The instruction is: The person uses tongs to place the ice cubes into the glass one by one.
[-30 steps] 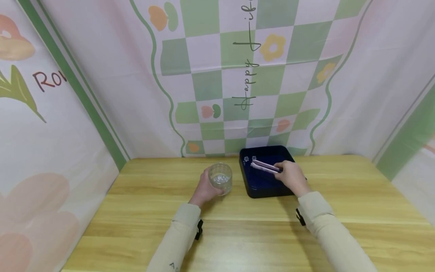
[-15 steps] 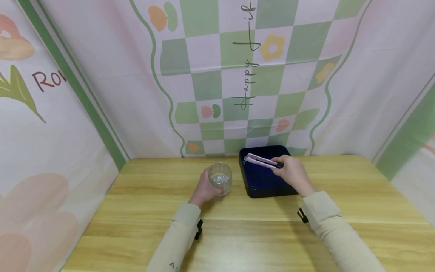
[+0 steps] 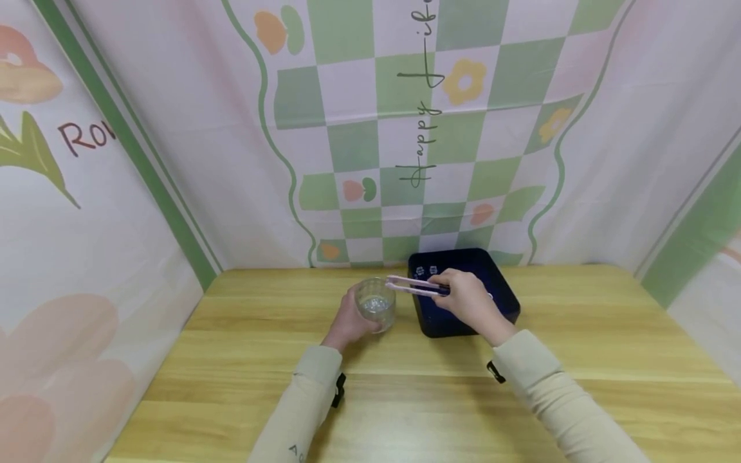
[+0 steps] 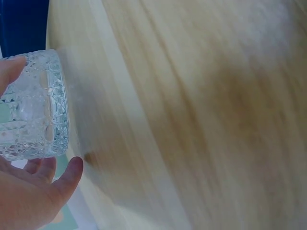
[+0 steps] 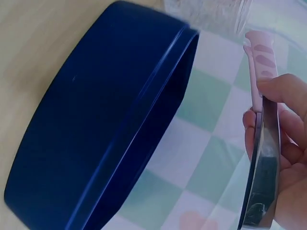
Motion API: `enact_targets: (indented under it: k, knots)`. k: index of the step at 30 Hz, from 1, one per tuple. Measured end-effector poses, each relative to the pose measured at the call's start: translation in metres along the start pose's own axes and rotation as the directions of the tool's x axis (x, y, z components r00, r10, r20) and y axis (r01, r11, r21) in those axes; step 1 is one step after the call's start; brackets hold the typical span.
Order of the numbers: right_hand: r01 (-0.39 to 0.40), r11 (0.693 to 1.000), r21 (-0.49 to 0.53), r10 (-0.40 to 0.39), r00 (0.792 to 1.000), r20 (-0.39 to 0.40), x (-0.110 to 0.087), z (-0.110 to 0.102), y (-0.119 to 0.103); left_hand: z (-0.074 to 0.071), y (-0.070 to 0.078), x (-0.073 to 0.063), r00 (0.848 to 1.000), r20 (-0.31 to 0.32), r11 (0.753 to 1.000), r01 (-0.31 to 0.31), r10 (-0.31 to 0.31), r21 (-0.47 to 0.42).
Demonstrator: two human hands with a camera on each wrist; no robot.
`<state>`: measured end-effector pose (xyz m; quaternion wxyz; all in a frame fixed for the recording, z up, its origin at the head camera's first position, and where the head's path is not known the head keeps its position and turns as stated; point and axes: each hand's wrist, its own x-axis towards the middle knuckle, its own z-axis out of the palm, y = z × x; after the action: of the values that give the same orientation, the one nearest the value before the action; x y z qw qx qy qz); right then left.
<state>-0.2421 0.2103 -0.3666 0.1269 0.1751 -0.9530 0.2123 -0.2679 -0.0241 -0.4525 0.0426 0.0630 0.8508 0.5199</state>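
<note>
My left hand (image 3: 351, 319) is wrapped around the side of a clear glass (image 3: 376, 308) standing on the table. In the left wrist view the patterned wall of the glass (image 4: 36, 105) sits between thumb and fingers. Clear bits, too small to make out, lie at the bottom of it. My right hand (image 3: 467, 298) holds pink-tipped tongs (image 3: 413, 286) with a metal handle, their tips at the right rim of the glass. The right wrist view shows the thumb pressing on the tongs (image 5: 264, 62); whether the tips pinch anything, I cannot tell.
A dark blue square tray (image 3: 431, 325) stands right of the glass, under my right hand. Small clear pieces (image 3: 420, 271) lie in its far left corner, and a small white spot shows beside the hand. A patterned cloth (image 3: 399, 218) hangs behind the wooden table (image 3: 278, 386).
The tongs moved to the tray's far left corner, then left across its edge to the rim of the glass. My left hand and the glass stayed put.
</note>
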Motion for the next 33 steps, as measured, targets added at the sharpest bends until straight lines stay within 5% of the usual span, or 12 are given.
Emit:
enact_targets:
  k: [11, 24, 33]
  knots:
    - [0.039, 0.999, -0.005, -0.038, 0.999, 0.026, 0.0, 0.01, -0.019, -0.003, 0.0, 0.0, 1.0, 0.004, 1.0, 0.005, -0.005, 0.014]
    - [0.019, 1.0, -0.017, -0.018, 0.999, 0.034, -0.001, 0.014, -0.018, -0.002, -0.003, 0.004, 0.997, 0.027, 0.997, -0.076, 0.077, -0.032]
    - [0.001, 1.0, -0.025, 0.0, 0.999, 0.053, 0.001, 0.014, -0.016, -0.002, 0.002, 0.004, 0.997, 0.049, 0.997, -0.057, 0.059, -0.042]
